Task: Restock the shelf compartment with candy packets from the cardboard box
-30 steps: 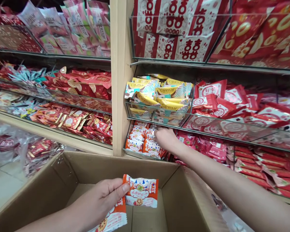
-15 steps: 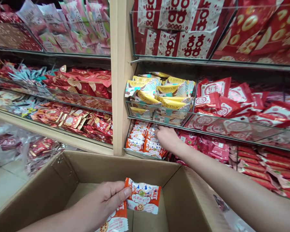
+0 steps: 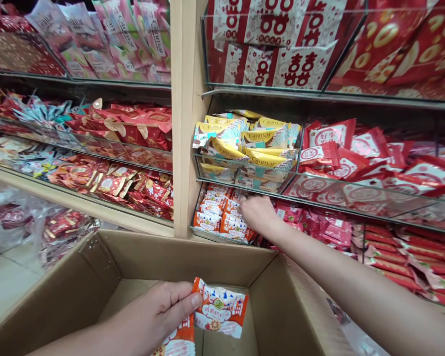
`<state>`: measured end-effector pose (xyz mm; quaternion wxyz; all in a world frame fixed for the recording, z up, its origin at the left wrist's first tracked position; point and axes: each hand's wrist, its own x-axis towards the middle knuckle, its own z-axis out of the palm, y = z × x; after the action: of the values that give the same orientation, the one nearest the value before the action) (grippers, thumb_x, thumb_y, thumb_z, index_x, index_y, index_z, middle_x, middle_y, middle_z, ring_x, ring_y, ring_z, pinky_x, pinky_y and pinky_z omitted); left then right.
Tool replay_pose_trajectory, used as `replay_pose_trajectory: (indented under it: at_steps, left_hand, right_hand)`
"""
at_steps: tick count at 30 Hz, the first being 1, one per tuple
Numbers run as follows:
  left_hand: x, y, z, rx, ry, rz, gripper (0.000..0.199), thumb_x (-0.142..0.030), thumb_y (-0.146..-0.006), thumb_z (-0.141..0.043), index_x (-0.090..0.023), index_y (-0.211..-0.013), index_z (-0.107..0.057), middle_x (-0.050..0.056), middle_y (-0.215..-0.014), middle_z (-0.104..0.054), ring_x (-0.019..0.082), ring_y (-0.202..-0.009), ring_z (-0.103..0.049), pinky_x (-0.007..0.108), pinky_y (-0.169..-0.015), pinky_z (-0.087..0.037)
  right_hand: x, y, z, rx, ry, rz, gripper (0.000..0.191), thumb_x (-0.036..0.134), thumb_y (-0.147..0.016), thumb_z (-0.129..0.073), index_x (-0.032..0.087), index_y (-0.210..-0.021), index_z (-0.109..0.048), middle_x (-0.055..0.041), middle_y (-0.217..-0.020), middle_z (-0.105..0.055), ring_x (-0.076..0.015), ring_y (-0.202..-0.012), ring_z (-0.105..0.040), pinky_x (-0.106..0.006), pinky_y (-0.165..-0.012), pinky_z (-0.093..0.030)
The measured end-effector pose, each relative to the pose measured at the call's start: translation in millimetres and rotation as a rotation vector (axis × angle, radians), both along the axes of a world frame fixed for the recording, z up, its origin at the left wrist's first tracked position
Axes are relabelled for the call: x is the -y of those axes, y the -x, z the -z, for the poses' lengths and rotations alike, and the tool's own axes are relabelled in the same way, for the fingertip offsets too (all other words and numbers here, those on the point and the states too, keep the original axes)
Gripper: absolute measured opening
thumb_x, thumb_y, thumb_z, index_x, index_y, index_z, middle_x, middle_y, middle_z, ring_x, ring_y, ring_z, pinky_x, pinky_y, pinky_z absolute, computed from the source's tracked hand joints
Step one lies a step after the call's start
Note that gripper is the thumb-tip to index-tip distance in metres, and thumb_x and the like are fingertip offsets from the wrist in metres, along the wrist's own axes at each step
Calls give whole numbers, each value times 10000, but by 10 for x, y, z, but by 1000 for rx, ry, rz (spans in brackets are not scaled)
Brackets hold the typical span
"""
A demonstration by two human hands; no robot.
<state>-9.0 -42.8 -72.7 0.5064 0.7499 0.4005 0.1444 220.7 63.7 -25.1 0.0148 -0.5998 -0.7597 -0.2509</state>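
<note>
My left hand [image 3: 170, 306] is closed over the open cardboard box [image 3: 193, 252], pinching orange-and-white snack packets [image 3: 222, 309] between thumb and fingers. One packet sticks out to the right with its printed front up; another hangs below the hand, partly cut off by the frame. My right hand [image 3: 259, 212] reaches into the lowest shelf bin, among rows of matching orange-and-white packets [image 3: 234, 225]. Its fingers are curled and their tips lie hidden under the shelf above, so what they grip cannot be made out.
Yellow Ginmar packets [image 3: 263, 136] fill the bin directly above my right hand. Pink packets [image 3: 330, 227] lie to its right. A wooden upright [image 3: 183, 123] divides the shelves. Plastic bags of red packets [image 3: 65, 227] sit on the floor at left.
The packets in my left hand have dipped slightly lower. My right hand has stayed in the bin, shifting only a little.
</note>
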Motion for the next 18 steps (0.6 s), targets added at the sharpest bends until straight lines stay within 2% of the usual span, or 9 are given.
replay_pose_trajectory:
  at_steps: [6, 9, 13, 15, 18]
  left_hand:
    - [1, 1, -31, -25, -24, -18, 451, -549, -834, -335, -178, -755, -578, -37, -645, -485, 116, -595, -400, 190, -577, -346]
    - [6, 4, -47, -21, -30, -36, 448, -548, -828, -349, -178, -734, -584, -37, -630, -487, 118, -586, -404, 192, -571, -349]
    - [-12, 7, -56, 39, -33, -75, 434, -544, -821, -362, -188, -751, -601, -34, -671, -541, 135, -647, -462, 197, -631, -382]
    - [-27, 10, -68, 65, -41, -120, 430, -541, -814, -376, -188, -758, -615, -28, -684, -567, 147, -676, -484, 204, -656, -396]
    - [-39, 12, -95, 120, -57, -180, 396, -515, -805, -410, -190, -791, -637, -17, -725, -603, 160, -715, -506, 218, -690, -409]
  right_hand:
    - [27, 25, 14, 11, -14, -23, 211, 162, -842, -385, 84, -863, -580, -173, -799, -634, -259, -753, -610, -337, -633, -405]
    - [90, 59, 6, 26, -57, -52, 213, 92, -817, -378, 79, -871, -584, -176, -828, -624, -269, -783, -589, -360, -656, -389]
    - [317, 142, -48, -19, -112, -197, 224, 50, -812, -370, 82, -816, -591, -160, -826, -618, -259, -807, -563, -358, -685, -372]
    - [518, 192, -63, -177, -42, -336, 254, 143, -875, -349, 113, -793, -588, -115, -784, -622, -220, -777, -563, -326, -689, -382]
    - [862, 251, -21, -495, 224, -523, 271, 305, -903, -363, 158, -873, -588, -57, -798, -639, -159, -741, -578, -254, -667, -415]
